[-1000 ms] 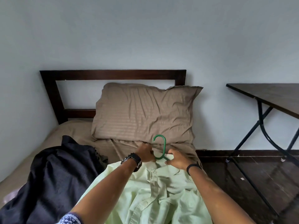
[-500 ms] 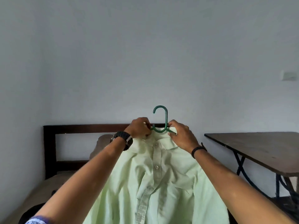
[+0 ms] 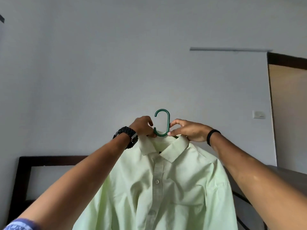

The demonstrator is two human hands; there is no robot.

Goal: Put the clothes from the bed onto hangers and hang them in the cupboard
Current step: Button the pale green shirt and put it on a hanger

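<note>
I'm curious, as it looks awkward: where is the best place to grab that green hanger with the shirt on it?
Probably at the base of the green hanger hook, coming from either side just above the shirt collar, as the left hand and right hand do. Only the hook is exposed; cloth covers the rest.

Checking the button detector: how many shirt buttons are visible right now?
2. One button sits on the placket of the pale green shirt, below the collar; a second button is lower on the same placket. More may be hidden by folds or out of frame.
</note>
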